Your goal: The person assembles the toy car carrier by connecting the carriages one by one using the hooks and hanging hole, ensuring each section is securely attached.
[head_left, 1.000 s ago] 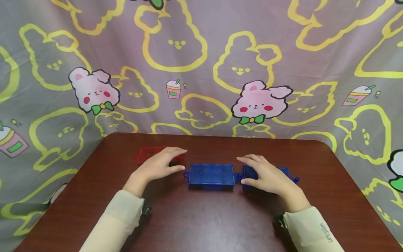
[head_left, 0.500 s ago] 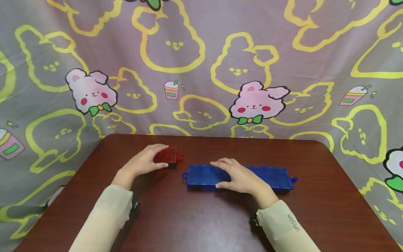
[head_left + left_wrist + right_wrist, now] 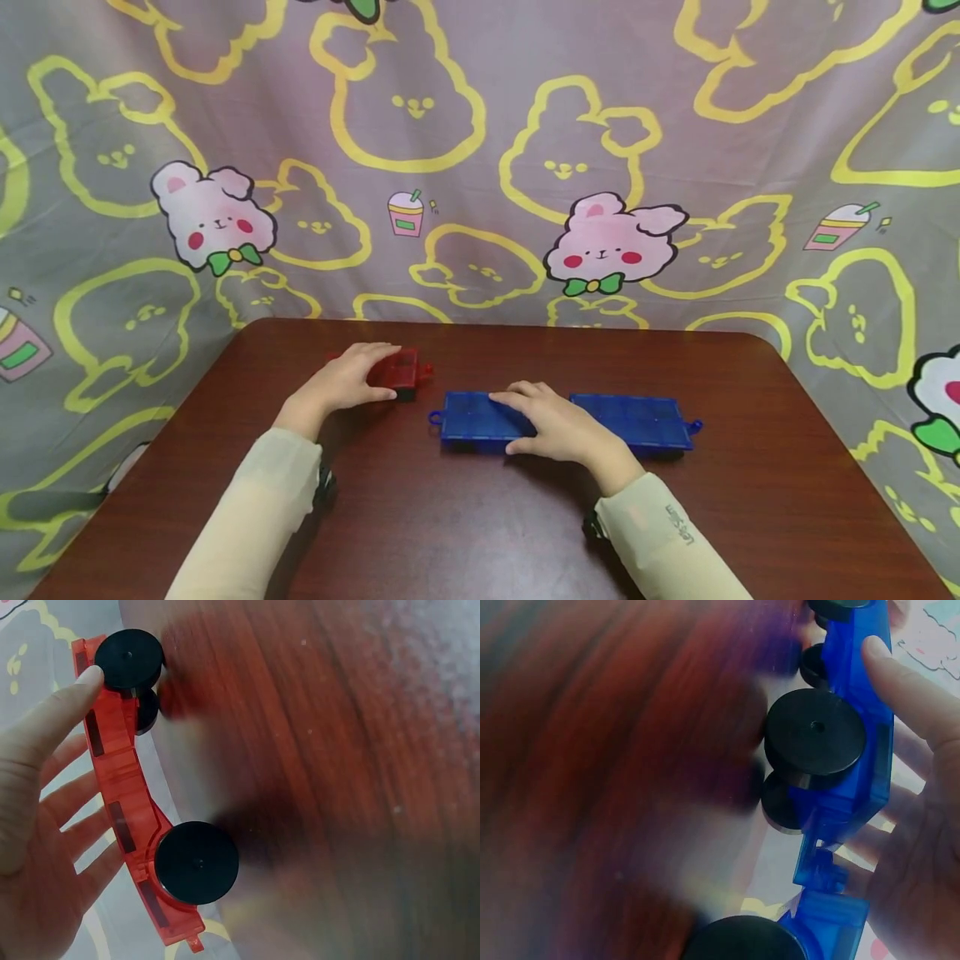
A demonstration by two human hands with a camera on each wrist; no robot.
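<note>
At the left back of the table, my left hand [image 3: 341,385] holds a red translucent toy train wagon [image 3: 406,367]. In the left wrist view its thumb lies on the near side above a black wheel [image 3: 196,862], with the fingers behind the body. My right hand [image 3: 558,429] grips the left of two blue toy wagons [image 3: 468,415] across its top, thumb in front and fingers on the far side. A second blue wagon [image 3: 637,421] stands in line to its right, the joint hidden by the hand in the head view. The right wrist view shows the coupling [image 3: 825,874] between them.
The brown wooden table [image 3: 450,525] has rounded back corners. A patterned curtain [image 3: 480,167] hangs right behind its back edge. A ring [image 3: 435,417] sticks out at the left end of the blue wagons and a hook [image 3: 697,427] at the right end.
My right hand has moved left from the right blue wagon to the left one and holds it. My left hand has shifted left and taken hold of the red wagon.
</note>
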